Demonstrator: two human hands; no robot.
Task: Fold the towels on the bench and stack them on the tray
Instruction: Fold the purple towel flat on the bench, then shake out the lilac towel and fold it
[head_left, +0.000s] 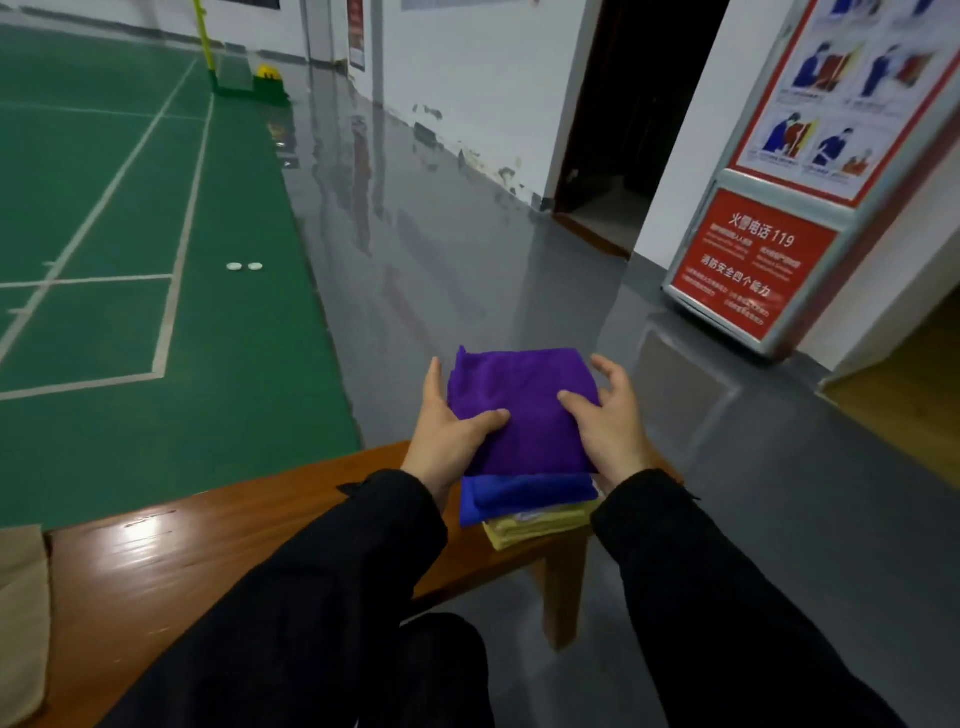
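Note:
A folded purple towel (524, 400) lies at the top of a stack at the right end of the wooden bench (208, 551). Under it are a folded blue towel (524, 496) and a folded yellow towel (540, 525). My left hand (452, 421) grips the purple towel's left edge, thumb on top and fingers along its side. My right hand (608, 415) holds its right edge, thumb pressed on top and fingers spread past the far corner. The tray is hidden beneath the stack.
A beige cloth (21, 618) lies at the bench's left end. Grey floor lies beyond the bench, with a green court (130, 260) to the left. A red fire-safety sign board (779, 197) stands on the right beside a dark doorway (639, 104).

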